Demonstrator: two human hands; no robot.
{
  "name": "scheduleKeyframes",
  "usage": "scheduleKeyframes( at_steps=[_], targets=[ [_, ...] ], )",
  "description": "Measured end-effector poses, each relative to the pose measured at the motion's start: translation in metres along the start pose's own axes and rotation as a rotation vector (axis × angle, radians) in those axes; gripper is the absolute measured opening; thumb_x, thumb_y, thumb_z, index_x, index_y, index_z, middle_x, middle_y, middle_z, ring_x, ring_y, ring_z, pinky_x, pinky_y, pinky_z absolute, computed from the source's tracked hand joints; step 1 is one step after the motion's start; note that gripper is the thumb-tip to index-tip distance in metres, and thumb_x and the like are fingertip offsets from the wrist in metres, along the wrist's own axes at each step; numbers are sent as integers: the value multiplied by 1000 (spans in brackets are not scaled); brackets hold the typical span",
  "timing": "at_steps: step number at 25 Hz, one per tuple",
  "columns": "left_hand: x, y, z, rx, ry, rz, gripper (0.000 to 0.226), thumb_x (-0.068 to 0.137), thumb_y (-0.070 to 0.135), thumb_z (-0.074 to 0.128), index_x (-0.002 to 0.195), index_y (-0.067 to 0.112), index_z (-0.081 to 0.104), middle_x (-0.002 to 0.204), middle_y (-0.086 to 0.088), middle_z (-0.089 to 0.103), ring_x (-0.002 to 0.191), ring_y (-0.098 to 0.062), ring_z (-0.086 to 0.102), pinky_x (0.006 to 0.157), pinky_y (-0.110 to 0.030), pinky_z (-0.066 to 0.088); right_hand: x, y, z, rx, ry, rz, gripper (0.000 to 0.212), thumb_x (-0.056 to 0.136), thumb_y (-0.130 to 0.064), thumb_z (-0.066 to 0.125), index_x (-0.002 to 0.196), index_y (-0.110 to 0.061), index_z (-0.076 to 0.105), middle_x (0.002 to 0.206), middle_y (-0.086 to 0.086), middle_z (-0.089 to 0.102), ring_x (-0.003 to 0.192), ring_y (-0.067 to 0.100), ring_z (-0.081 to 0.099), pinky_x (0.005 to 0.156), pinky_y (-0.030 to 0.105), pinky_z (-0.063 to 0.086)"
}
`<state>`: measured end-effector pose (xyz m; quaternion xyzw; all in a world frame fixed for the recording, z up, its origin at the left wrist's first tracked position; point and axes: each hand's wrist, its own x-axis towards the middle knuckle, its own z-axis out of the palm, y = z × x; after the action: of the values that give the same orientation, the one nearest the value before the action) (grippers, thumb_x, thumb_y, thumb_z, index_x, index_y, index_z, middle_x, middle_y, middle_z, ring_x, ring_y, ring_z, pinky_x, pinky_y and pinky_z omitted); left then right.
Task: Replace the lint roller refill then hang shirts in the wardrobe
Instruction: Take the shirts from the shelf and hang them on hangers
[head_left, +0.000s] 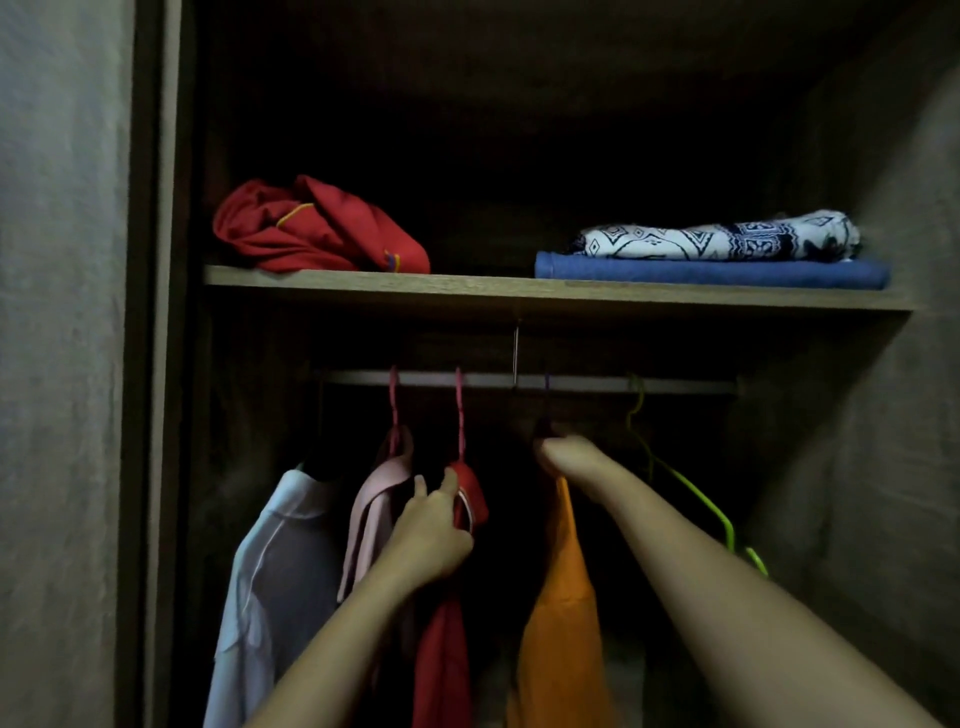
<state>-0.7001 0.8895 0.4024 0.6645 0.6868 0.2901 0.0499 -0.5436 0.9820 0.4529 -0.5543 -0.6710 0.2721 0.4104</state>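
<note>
Inside the dim wardrobe a metal rail (571, 383) carries several hanging shirts. My right hand (563, 457) grips the top of the hanger of an orange shirt (563, 618), whose purple hook sits on the rail. My left hand (428, 530) is closed on the collar of a red shirt (441, 665) that hangs from a pink hanger. To the left hang a pink shirt (371, 514) and a white shirt (275, 566). No lint roller is in view.
An empty green hanger (691, 483) hangs at the rail's right end. On the wooden shelf (483, 291) above lie a crumpled red garment (317, 228) and a patterned cloth (717, 239) on a folded blue one. Wardrobe walls close in on both sides.
</note>
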Motion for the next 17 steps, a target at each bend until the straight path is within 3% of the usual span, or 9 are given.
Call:
scheduleKeyframes(
  at_steps=[3,5,6,8,10,12,14,15,17],
  targets=[
    [-9,2,2,50,-14,17,73,86,20,53,149,16,18,153,-27,16,138,-39,29,109,-34,30,-12,10,-4,-105,-47,14,23,86,-12,49,64,-13,56,67,4,53,59,14,50,49,20,38],
    [-19,5,-15,147,191,148,49,85,37,49,131,20,50,129,-18,57,120,-32,54,96,-36,45,-24,1,-11,-223,-87,-34,17,85,-23,55,91,-12,66,89,7,61,83,22,60,69,25,45],
    [-24,7,-31,123,359,247,43,82,47,45,113,23,63,109,-9,69,105,-25,64,85,-36,51,-30,-4,-15,-370,-51,-107,26,85,-31,57,103,-14,64,100,7,62,95,24,61,77,27,47],
    [-37,16,-73,-12,637,471,44,80,51,40,87,20,70,81,0,73,79,-17,69,68,-34,53,-49,-16,-24,-589,169,-370,42,84,-44,55,116,-17,58,113,6,61,104,25,59,85,31,48],
    [-39,29,-123,-13,895,650,34,81,41,43,79,17,67,72,0,69,68,-17,66,62,-34,49,-69,-31,-36,-646,488,-758,44,84,-45,50,116,-16,56,110,5,59,101,23,56,87,33,46],
    [-26,40,-172,59,1052,676,32,81,36,46,90,13,66,87,-6,68,80,-22,64,71,-35,49,-76,-46,-56,-643,743,-1039,44,81,-43,49,112,-14,58,106,7,59,98,22,51,90,34,40],
    [2,47,-213,215,1034,491,46,82,42,52,120,17,56,127,-12,52,114,-29,52,94,-39,43,-73,-63,-72,-696,830,-1129,48,80,-44,48,115,-12,56,109,9,58,103,22,47,98,38,34],
    [17,46,-231,315,933,349,58,82,50,55,134,25,44,144,-12,35,128,-32,38,102,-44,36,-71,-72,-77,-734,828,-1144,52,80,-47,47,117,-12,54,112,10,57,105,23,47,100,39,34],
    [34,42,-255,406,646,131,76,76,71,51,142,43,24,157,-11,11,140,-36,18,109,-56,22,-70,-87,-84,-788,761,-1059,63,79,-56,42,125,-13,50,119,10,56,111,25,50,99,39,40]
  ],
)
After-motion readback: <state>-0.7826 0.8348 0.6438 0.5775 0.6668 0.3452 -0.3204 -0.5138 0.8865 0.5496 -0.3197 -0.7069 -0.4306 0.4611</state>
